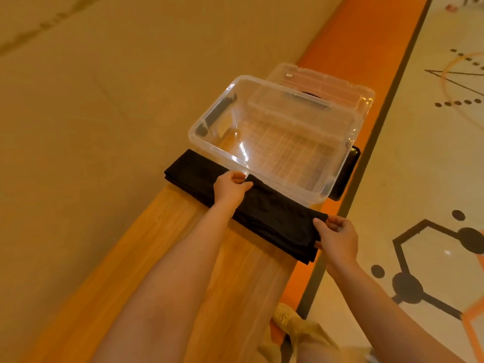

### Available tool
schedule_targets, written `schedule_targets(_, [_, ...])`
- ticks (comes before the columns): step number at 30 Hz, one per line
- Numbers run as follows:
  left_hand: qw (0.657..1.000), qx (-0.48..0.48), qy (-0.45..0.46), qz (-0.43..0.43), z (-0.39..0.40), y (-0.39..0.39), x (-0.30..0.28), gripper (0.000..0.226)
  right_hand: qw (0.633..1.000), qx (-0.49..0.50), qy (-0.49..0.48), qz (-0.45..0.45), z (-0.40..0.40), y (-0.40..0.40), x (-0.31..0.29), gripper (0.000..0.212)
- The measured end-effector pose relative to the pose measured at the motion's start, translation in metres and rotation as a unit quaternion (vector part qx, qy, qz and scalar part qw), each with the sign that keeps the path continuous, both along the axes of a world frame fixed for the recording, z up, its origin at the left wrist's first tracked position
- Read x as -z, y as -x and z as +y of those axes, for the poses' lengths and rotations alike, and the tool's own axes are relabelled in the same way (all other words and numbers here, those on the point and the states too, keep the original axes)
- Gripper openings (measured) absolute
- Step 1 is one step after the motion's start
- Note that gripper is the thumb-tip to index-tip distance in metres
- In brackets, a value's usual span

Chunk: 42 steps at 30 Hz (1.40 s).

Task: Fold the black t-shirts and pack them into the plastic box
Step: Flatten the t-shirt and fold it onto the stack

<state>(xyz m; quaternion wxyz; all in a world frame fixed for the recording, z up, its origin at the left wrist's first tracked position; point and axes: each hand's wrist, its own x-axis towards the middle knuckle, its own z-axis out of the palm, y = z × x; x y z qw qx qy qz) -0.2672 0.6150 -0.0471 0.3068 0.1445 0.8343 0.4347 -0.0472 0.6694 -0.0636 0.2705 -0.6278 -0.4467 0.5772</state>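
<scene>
1. Two bare hands are on one folded black cotton t-shirt (pixel 264 213), which lies as a long flat band across a narrow wood-grain board (pixel 209 258), just in front of the box.
2. The left hand (pixel 230 188) pinches the far edge of the band near its middle, fingers curled over the cloth; its knuckles sit close against the near wall of the box, contact uncertain.
3. The right hand (pixel 337 238) grips the right end of the band, thumb on top and fingers under the layered edge. Judgement: the two grips are placed to keep the layers together for a further fold or a lift.
4. The clear rectangular plastic box (pixel 207 127) stands open and holds no shirt, so packing is not yet begun. It is placed directly behind the shirt, which keeps the transfer short.
5. The clear plastic lid (pixel 340 85) lies behind and partly under the box, out of the working area.
6. A dark flat object (pixel 345 176) shows beside the right wall of the box; its identity cannot be told.
7. Surface: the board has an orange edge strip (pixel 366 48) on its right. A tan padded surface (pixel 78 100) lies left.
8. Room: a pale floor with black and orange line markings (pixel 432 244) lies right. Khaki cloth (pixel 296 328) shows at the bottom.
</scene>
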Motion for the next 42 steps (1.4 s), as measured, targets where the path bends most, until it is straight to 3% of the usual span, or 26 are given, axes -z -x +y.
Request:
schedule_targets(4, [0.995, 0.021, 0.032, 0.088, -0.001, -0.002, 0.004, 0.033, 0.996, -0.031, -0.042, -0.070, 0.001, -0.007, 0.006, 0.034])
schedule_targets(6, [0.976, 0.063, 0.043, 0.204, -0.006, -0.007, 0.004, 0.030, 0.981, -0.076, -0.123, -0.130, -0.002, -0.013, 0.004, 0.036])
schedule_targets(8, [0.924, 0.142, 0.036, 0.354, -0.014, -0.018, 0.008, 0.022, 0.943, -0.138, -0.242, -0.184, -0.007, -0.017, 0.004, 0.036])
schedule_targets(10, [0.862, 0.231, -0.006, 0.451, -0.022, -0.032, 0.017, 0.018, 0.895, -0.216, -0.328, -0.213, -0.015, -0.017, 0.006, 0.034])
schedule_targets(12, [0.816, 0.302, -0.025, 0.492, -0.028, -0.044, 0.029, 0.023, 0.857, -0.288, -0.361, -0.230, -0.021, -0.013, 0.010, 0.036])
schedule_targets(14, [0.793, 0.339, 0.005, 0.507, -0.029, -0.051, 0.039, 0.032, 0.823, -0.341, -0.377, -0.255, -0.024, -0.008, 0.016, 0.041])
schedule_targets(17, [0.803, 0.363, 0.102, 0.461, -0.028, -0.051, 0.044, 0.054, 0.788, -0.383, -0.388, -0.286, -0.024, -0.003, 0.028, 0.047])
schedule_targets(21, [0.803, 0.406, 0.183, 0.396, -0.031, -0.046, 0.047, 0.071, 0.777, -0.416, -0.373, -0.291, -0.022, -0.007, 0.043, 0.053])
schedule_targets(32, [0.810, 0.406, 0.209, 0.368, -0.030, -0.050, 0.046, 0.073, 0.770, -0.440, -0.359, -0.292, -0.021, -0.009, 0.052, 0.054])
schedule_targets(37, [0.820, 0.380, 0.185, 0.386, -0.041, -0.059, 0.038, 0.071, 0.748, -0.452, -0.379, -0.305, -0.020, -0.008, 0.039, 0.056])
schedule_targets(42, [0.824, 0.334, 0.197, 0.414, -0.084, -0.074, 0.037, 0.055, 0.721, -0.481, -0.420, -0.270, -0.025, -0.005, 0.026, 0.051])
